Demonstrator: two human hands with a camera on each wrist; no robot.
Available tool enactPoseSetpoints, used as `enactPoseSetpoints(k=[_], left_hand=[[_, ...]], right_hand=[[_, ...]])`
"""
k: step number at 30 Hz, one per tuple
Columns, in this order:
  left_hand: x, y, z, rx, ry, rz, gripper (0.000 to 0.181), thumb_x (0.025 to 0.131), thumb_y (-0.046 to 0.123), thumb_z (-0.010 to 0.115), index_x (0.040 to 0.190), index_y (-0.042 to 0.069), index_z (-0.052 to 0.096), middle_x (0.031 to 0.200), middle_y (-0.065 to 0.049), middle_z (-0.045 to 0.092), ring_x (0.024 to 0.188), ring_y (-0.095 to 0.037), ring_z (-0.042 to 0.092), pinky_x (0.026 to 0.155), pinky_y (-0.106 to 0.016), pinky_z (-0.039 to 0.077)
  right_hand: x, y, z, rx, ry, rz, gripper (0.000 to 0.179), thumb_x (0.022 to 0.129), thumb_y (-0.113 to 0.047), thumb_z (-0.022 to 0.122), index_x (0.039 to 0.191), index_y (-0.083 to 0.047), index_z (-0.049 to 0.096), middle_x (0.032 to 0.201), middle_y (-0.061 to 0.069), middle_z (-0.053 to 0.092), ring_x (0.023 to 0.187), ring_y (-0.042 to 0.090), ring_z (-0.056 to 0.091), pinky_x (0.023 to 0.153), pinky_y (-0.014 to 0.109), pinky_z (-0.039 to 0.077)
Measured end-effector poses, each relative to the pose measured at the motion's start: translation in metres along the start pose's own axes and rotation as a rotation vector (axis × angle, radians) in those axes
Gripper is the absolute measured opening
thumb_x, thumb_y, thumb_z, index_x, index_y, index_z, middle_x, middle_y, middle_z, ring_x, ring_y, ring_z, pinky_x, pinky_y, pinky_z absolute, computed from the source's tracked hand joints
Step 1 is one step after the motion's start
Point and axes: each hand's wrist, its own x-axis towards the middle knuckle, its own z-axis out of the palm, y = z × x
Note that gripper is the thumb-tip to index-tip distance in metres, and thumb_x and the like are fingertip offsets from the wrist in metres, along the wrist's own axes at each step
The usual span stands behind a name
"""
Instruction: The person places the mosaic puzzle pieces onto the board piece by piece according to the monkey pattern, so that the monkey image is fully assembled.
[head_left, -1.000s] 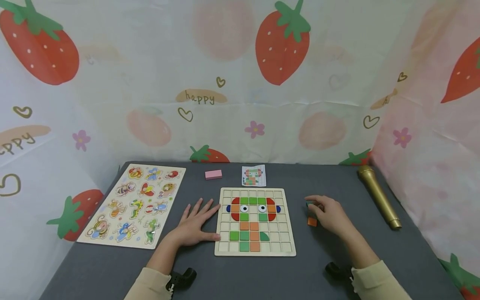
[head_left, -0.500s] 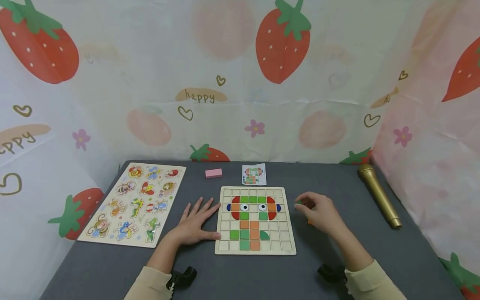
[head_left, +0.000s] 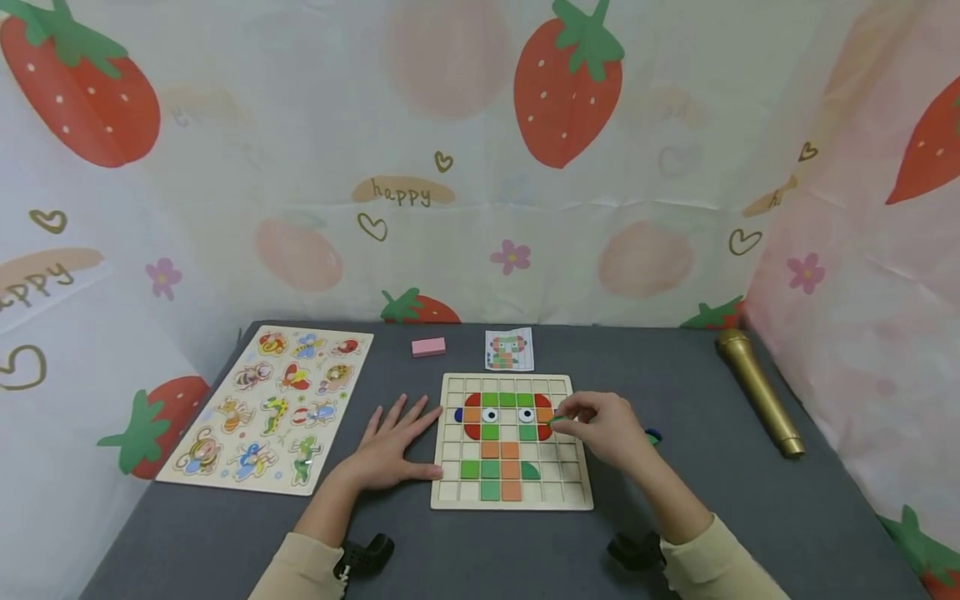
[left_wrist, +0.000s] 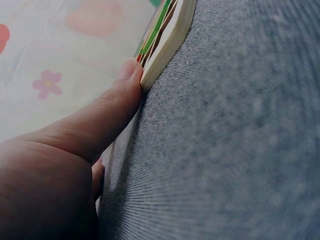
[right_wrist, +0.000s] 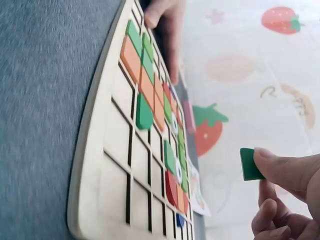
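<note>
My right hand [head_left: 603,425] pinches a small green tile [right_wrist: 251,164] between thumb and fingers, over the right edge of a wooden grid board [head_left: 480,505]. Across that board lie orange, green, red and blue tiles, plus two eye tiles. In the right wrist view the green tile is held up, apart from the board. My left hand [head_left: 390,457] lies with fingers spread on the table at the board's left side. Its thumb [left_wrist: 112,110] touches the board's edge. Part of a blue and green piece [head_left: 654,435] shows beyond my right wrist.
A small picture card [head_left: 509,350] and a pink block [head_left: 428,347] sit behind the board. On the left lies a puzzle board with insect and animal pictures [head_left: 258,408]. A gold cylinder [head_left: 759,392] lies at the far right. A strawberry-print cloth hangs behind the table.
My right hand has moved left from the table beside the board to the board's right edge, carrying the green tile. An orange piece seen earlier is now hidden. My left hand stays put.
</note>
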Motion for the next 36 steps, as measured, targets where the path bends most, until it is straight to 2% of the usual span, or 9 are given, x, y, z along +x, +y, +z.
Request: enactPoseSetpoints(k=[8, 15, 25, 29, 36], left_hand=[[0.0, 0.0, 0.0, 0.001, -0.008, -0.007, 0.099, 0.08, 0.067, 0.073, 0.161, 0.03, 0.028, 0.17, -0.004, 0.015, 0.157, -0.036, -0.004, 0.121, -0.064, -0.008], [0.001, -0.001, 0.001, 0.004, -0.021, -0.016, 0.1, 0.081, 0.068, 0.072, 0.162, 0.032, 0.026, 0.171, -0.002, 0.013, 0.158, -0.033, -0.006, 0.122, -0.061, -0.009], [0.001, -0.001, 0.001, -0.002, -0.005, -0.007, 0.099, 0.08, 0.066, 0.074, 0.161, 0.03, 0.029, 0.17, -0.004, 0.015, 0.158, -0.035, -0.005, 0.122, -0.063, -0.009], [0.001, -0.001, 0.001, 0.0, -0.008, -0.006, 0.098, 0.081, 0.066, 0.073, 0.161, 0.03, 0.029, 0.17, -0.004, 0.015, 0.157, -0.035, -0.005, 0.122, -0.063, -0.009], [0.0, -0.003, 0.001, -0.003, -0.003, 0.009, 0.098, 0.081, 0.066, 0.073, 0.161, 0.03, 0.028, 0.17, -0.004, 0.015, 0.157, -0.036, -0.004, 0.121, -0.064, -0.008]], right_hand=[[0.003, -0.009, 0.02, 0.05, -0.042, -0.002, 0.011, 0.085, -0.022, 0.083, 0.093, -0.017, 0.078, 0.081, -0.005, 0.07, 0.071, 0.013, 0.06, 0.062, 0.028, 0.051], [0.005, -0.016, 0.035, 0.069, -0.081, -0.012, 0.005, 0.087, -0.021, 0.081, 0.089, -0.018, 0.077, 0.078, -0.007, 0.069, 0.072, 0.013, 0.06, 0.065, 0.029, 0.051], [0.011, -0.027, 0.064, 0.081, -0.164, -0.108, 0.005, 0.091, -0.021, 0.077, 0.086, -0.02, 0.077, 0.079, -0.004, 0.071, 0.069, 0.012, 0.061, 0.062, 0.029, 0.052], [0.016, -0.029, 0.077, 0.068, -0.184, -0.112, 0.006, 0.092, -0.021, 0.076, 0.085, -0.021, 0.077, 0.077, -0.007, 0.069, 0.066, 0.011, 0.061, 0.061, 0.029, 0.052], [0.024, -0.035, 0.091, 0.012, -0.171, -0.108, 0.007, 0.091, -0.025, 0.077, 0.085, -0.022, 0.075, 0.079, -0.011, 0.067, 0.072, 0.01, 0.06, 0.066, 0.029, 0.052]])
